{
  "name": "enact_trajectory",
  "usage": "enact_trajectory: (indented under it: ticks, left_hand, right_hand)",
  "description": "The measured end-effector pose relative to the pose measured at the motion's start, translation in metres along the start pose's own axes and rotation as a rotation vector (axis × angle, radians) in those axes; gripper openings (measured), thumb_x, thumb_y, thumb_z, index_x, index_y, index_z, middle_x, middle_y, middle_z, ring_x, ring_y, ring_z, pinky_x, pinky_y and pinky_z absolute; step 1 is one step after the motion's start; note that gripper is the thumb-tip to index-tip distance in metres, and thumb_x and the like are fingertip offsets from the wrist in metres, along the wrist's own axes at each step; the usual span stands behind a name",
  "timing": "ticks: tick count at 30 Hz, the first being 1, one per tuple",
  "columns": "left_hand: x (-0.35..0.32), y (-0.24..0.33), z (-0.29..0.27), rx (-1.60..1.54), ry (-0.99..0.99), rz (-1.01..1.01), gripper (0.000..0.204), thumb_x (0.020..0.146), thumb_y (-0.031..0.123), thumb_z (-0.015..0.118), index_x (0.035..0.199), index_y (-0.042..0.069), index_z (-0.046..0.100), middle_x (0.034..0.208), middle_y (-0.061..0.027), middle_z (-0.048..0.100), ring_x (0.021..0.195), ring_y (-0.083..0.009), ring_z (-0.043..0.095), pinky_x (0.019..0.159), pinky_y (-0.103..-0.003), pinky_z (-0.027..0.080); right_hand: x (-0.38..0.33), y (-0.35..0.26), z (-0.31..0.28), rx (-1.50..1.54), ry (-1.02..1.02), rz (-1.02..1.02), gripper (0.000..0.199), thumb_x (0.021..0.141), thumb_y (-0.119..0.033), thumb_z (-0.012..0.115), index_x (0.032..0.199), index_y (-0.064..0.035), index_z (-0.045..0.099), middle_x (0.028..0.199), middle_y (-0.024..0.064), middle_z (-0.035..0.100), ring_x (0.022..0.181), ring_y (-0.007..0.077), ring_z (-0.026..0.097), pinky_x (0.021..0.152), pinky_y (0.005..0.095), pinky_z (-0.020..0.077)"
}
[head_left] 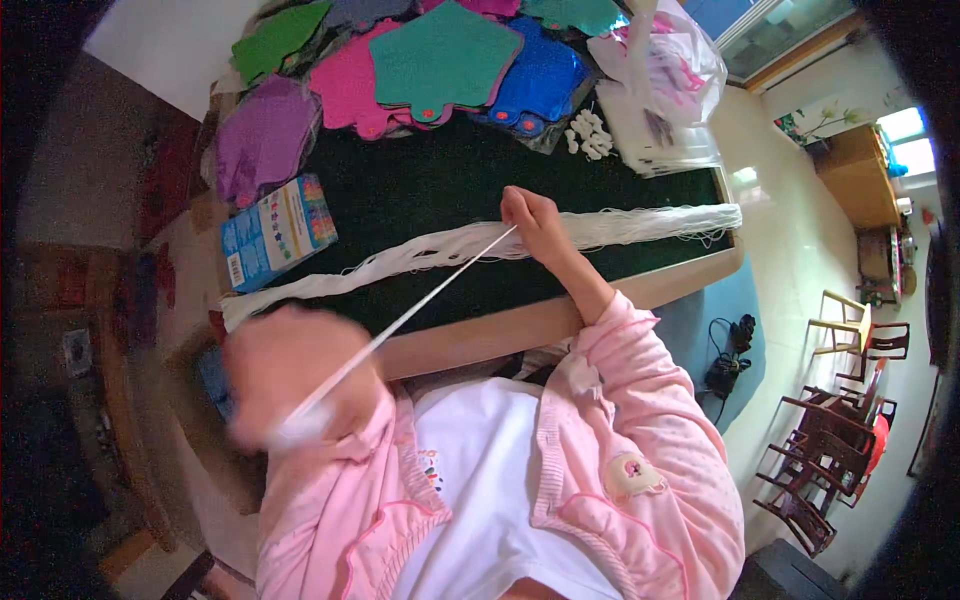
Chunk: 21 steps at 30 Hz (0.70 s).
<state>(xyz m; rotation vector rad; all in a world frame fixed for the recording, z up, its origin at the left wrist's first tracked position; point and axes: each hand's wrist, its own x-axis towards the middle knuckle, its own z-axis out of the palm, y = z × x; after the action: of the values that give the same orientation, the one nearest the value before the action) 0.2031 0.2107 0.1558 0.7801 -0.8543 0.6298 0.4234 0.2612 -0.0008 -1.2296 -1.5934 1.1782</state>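
Note:
A taut white cord [420,304] runs slantwise between my two hands. At its upper end my right hand [532,224] is closed on it, held over a long skein of white cord [650,228] spread across the dark table top. My left hand [300,365], smeared by motion, is at the near left beyond the table's front edge. A blurred white bunch of cord [303,427] is in it, where the taut strand ends. The left fingers are not distinct. Whether the bunch is wound round anything is hidden.
A blue box [278,232] lies at the table's left. Along the far side are several coloured pentagon-like felt pieces [445,55], small white bundles [590,135] and clear plastic bags [660,110]. Black cables [730,355] rest on a blue surface at right; wooden chairs [815,455] stand beyond.

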Motion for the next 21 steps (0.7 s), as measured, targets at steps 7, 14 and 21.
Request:
enact_trajectory:
  ticks: [7, 14, 21]
  left_hand:
    - [0.027, -0.037, 0.027, 0.599, 1.115, -0.18, 0.027, 0.095, 0.031, 0.041, 0.083, 0.006, 0.045, 0.06, -0.0053, 0.052, 0.039, -0.0074, 0.039, 0.035, -0.02, 0.029]
    - [-0.013, -0.044, -0.025, 1.329, 1.395, -0.22, 0.022, 0.094, 0.017, 0.045, 0.092, 0.004, 0.061, 0.09, -0.008, 0.066, 0.042, 0.0002, 0.036, 0.039, -0.016, 0.029]
    - [-0.026, -0.062, 0.0, 0.754, 1.24, -0.419, 0.025, 0.094, 0.023, 0.047, 0.089, 0.003, 0.061, 0.051, 0.0027, 0.046, 0.041, -0.002, 0.036, 0.039, -0.017, 0.025]
  right_hand:
    - [-0.011, -0.023, -0.003, 0.197, 0.02, -0.061, 0.031, 0.096, -0.024, 0.038, 0.094, 0.0009, 0.056, 0.086, 0.0065, 0.054, 0.08, 0.0142, 0.051, 0.072, 0.0251, 0.0427]
    - [-0.068, -0.11, 0.006, 0.135, -0.32, -0.171, 0.008, 0.091, -0.009, 0.046, 0.09, -0.0027, 0.051, 0.077, 0.0101, 0.057, 0.069, 0.0171, 0.056, 0.064, 0.0277, 0.0435]
    - [-0.059, -0.086, 0.006, -0.121, -0.148, -0.23, 0.005, 0.085, -0.005, 0.051, 0.091, -0.004, 0.051, 0.078, 0.0181, 0.059, 0.071, 0.0382, 0.057, 0.058, 0.0364, 0.0461]
